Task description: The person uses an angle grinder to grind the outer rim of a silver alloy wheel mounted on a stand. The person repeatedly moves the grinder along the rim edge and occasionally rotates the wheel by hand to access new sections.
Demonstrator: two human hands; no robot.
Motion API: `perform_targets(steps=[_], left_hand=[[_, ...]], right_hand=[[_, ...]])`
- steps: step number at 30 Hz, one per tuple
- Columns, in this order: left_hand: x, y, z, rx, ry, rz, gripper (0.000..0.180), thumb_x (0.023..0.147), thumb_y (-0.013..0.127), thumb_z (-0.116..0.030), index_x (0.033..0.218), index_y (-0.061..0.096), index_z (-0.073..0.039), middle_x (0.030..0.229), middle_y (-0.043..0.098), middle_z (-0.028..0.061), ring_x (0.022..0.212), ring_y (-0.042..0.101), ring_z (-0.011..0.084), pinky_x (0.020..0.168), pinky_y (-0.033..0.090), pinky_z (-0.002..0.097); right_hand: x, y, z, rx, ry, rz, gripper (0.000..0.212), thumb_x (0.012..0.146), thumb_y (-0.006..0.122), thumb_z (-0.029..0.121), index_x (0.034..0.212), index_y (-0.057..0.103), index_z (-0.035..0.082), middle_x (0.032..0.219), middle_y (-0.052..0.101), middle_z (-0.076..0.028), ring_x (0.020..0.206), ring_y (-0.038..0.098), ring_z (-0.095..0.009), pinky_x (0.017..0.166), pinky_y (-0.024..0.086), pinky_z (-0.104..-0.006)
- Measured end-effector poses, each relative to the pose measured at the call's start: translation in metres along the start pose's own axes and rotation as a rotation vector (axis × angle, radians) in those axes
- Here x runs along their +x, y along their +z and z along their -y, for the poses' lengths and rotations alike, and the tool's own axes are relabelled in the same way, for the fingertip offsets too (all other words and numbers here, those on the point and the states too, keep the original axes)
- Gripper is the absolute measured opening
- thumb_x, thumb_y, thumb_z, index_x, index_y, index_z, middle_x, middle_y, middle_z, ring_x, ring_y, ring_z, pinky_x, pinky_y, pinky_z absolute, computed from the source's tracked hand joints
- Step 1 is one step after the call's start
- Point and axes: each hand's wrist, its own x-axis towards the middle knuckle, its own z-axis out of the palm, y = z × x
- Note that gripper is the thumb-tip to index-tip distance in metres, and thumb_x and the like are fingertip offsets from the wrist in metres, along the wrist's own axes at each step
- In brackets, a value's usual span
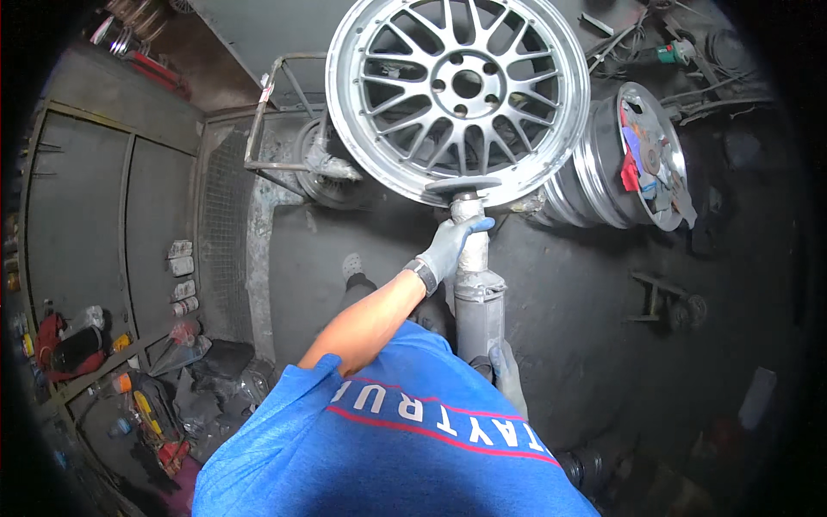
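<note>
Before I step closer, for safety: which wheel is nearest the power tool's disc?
The large spoked wheel, top centre: the disc overlaps its lower rim. The rims at right and other wheels sit farther off.

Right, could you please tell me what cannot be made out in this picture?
In the head view:
- Top of the wheel: cut off by the upper edge.
- Grip of the left hand: partly hidden behind the power tool.
- Grip of the right hand: partly hidden by the power tool and the blue shirt.
- Whether the disc touches the wheel: its shallow viewing angle hides the far face.
</note>
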Motion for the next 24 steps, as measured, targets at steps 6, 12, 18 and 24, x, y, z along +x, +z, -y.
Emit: perform_targets(steps=[6,12,18,24], left_hand=[[-0.031,-0.031,-0.043,0.133,-0.002,-0.038,0.027,0.091,0.093,-0.022,0.108,0.074,-0.011,0.086,0.073,0.0036,0.071,0.072,0.0182,0.064,0.059,0.0364],[-0.036,-0.045,-0.059,0.158,0.089,-0.045,0.028,0.091,0.092,-0.019,0.111,0.074,-0.010,0.087,0.073,0.0039,0.069,0.072,0.0187,0.063,0.059,0.0360],[-0.021,-0.031,-0.034,0.084,0.048,-0.063,0.029,0.092,0.092,-0.019,0.114,0.073,-0.011,0.087,0.074,0.0056,0.069,0.072,0.0197,0.063,0.061,0.0368],[0.008,0.017,0.021,-0.130,0.052,-0.041,0.026,0.095,0.088,-0.014,0.112,0.069,-0.011,0.089,0.074,0.0075,0.073,0.073,0.0217,0.065,0.062,0.0372]], right_hand=[[-0.005,0.071,-0.039,0.167,-0.047,0.006,0.067,0.114,0.063,0.045,0.160,0.053,-0.003,0.154,0.061,-0.016,0.140,0.055,-0.025,0.121,0.041,-0.0397],[-0.007,0.103,-0.020,0.199,-0.038,0.014,0.067,0.114,0.063,0.044,0.161,0.052,-0.003,0.154,0.061,-0.015,0.139,0.057,-0.025,0.120,0.043,-0.0397],[0.012,0.045,-0.045,0.162,-0.043,0.024,0.067,0.113,0.065,0.042,0.162,0.051,-0.002,0.150,0.063,-0.016,0.133,0.060,-0.023,0.112,0.049,-0.0380],[0.015,-0.051,0.015,-0.025,0.037,0.021,0.069,0.110,0.068,0.041,0.164,0.050,0.003,0.138,0.069,-0.010,0.097,0.069,-0.015,0.062,0.056,-0.0297]])
